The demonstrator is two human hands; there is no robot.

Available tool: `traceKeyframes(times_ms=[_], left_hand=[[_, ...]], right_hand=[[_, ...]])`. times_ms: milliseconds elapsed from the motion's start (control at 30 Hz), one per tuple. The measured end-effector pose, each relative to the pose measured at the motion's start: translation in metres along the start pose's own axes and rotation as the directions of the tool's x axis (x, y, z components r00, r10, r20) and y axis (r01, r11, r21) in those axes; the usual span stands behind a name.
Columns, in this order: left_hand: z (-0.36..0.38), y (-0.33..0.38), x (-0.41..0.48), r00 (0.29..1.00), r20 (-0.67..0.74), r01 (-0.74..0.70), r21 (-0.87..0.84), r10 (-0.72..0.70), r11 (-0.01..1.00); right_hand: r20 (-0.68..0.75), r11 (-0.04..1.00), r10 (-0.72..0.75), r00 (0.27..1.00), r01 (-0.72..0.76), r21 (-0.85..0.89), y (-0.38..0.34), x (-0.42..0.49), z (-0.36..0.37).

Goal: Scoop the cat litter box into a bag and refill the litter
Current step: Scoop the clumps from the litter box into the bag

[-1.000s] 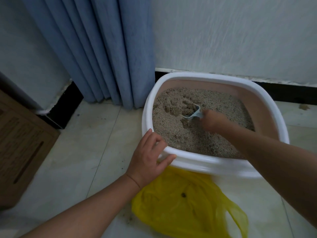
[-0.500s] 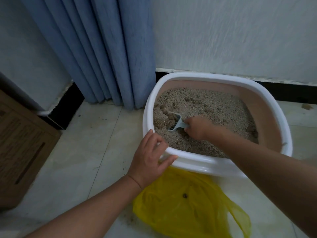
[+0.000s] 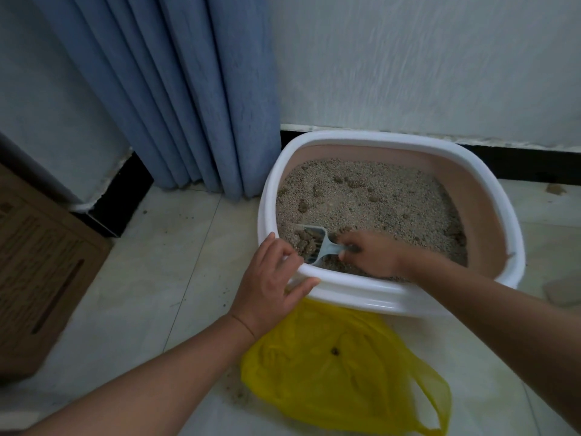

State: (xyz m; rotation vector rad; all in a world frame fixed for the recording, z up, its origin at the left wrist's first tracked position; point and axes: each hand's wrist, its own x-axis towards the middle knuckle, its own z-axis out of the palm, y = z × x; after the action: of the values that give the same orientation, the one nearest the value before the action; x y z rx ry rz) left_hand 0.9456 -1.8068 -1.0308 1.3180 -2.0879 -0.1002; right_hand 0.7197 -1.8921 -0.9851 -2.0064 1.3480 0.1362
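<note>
Grey scoop (image 3: 312, 243), handle hidden in right hand (image 3: 372, 253)

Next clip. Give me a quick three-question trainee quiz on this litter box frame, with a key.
1. True or false: the yellow bag lies on the floor at the near side of the litter box.
2. Fill in: the right hand holds the ___ by its handle.
3. The left hand holds: A) the yellow bag, B) the litter box's white rim, C) the scoop.

Key: 1 true; 2 scoop; 3 B.
</note>
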Motion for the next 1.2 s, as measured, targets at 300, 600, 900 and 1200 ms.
traceKeyframes(times_ms=[300, 600, 900, 1200], left_hand=[[0.0, -0.001, 0.001, 0.999, -0.01, -0.031, 0.052, 0.032, 0.998], [0.001, 0.0, 0.0, 0.999, -0.009, -0.031, 0.046, 0.031, 0.998], [-0.002, -0.001, 0.001, 0.997, -0.002, -0.075, 0.107, 0.075, 0.991], [-0.006, 0.004, -0.002, 0.999, 0.011, -0.032, 0.074, 0.031, 0.997]], right_hand=[[-0.153, 0.943, 0.068, 0.986, -0.014, 0.333, 0.01, -0.013, 0.003], [-0.314, 0.999, 0.036, 0.949, -0.028, 0.027, 0.042, -0.042, -0.012], [-0.349, 0.998, 0.057, 0.935, -0.062, -0.004, 0.051, -0.059, -0.007], [-0.378, 0.995, -0.099, 0.921, 0.096, -0.028, 0.034, -0.1, -0.018]])
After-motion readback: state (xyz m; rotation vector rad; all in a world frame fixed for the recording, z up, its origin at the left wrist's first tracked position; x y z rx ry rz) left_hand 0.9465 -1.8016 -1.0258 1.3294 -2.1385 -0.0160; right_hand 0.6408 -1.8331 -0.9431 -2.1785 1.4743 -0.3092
